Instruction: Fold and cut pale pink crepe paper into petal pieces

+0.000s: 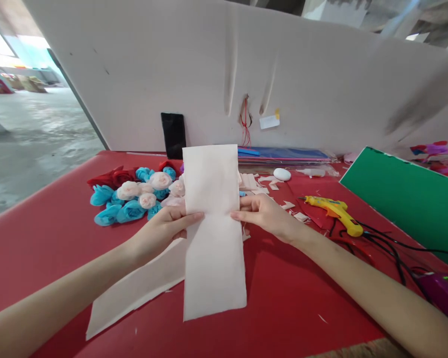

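I hold a long pale pink paper strip (212,233) upright above the red table (59,223). My left hand (164,229) pinches its left edge at mid-height. My right hand (263,214) pinches the right edge at the same height. A faint crease runs across the strip between my thumbs. A second pale strip (134,291) lies flat on the table under my left wrist.
A heap of blue, pink and red paper flowers (138,191) lies at the left. Paper scraps (269,186), a white egg-shaped object (282,174), a yellow glue gun (334,211) with black cables and a green board (406,199) are at the right. A grey partition stands behind.
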